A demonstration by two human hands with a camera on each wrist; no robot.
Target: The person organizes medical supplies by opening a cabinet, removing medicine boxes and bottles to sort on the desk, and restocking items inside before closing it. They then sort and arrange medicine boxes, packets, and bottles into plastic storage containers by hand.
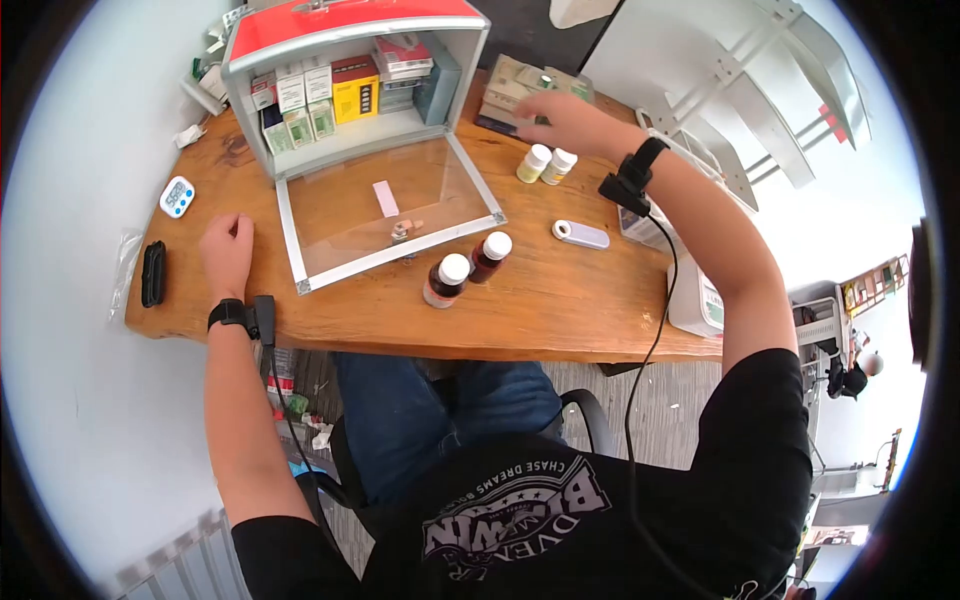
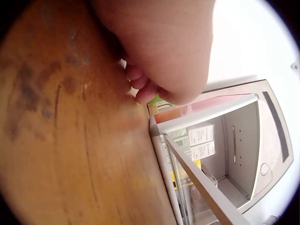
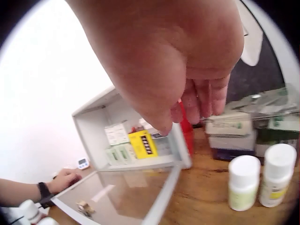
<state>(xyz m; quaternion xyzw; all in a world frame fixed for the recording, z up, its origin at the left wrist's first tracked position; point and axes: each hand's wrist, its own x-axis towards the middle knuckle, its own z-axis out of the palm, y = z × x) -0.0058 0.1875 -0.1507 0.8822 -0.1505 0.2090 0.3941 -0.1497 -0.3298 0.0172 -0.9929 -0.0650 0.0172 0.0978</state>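
My left hand [image 1: 228, 255] rests on the wooden table [image 1: 600, 310] left of the lowered clear door [image 1: 350, 270], its fingers loosely curled and holding nothing visible. That door belongs to a medicine cabinet [image 1: 350, 25] with a red top, where several medicine boxes stand around a yellow box [image 1: 355, 95]. At the back right, my right hand [image 1: 580, 125] reaches over a stack of boxes [image 3: 229, 136] with clear plastic on top. Its fingers bend gently downward, nothing visible between them. Two white-capped pill bottles [image 3: 243, 183] stand just in front of that stack.
Two brown bottles [image 1: 445, 283] with white caps stand by the door's front corner. To their right lies a pale handheld device [image 1: 580, 234]. A small timer [image 1: 177, 197] and a black case [image 1: 153, 274] lie at the left edge, a white container [image 1: 690, 300] at the right.
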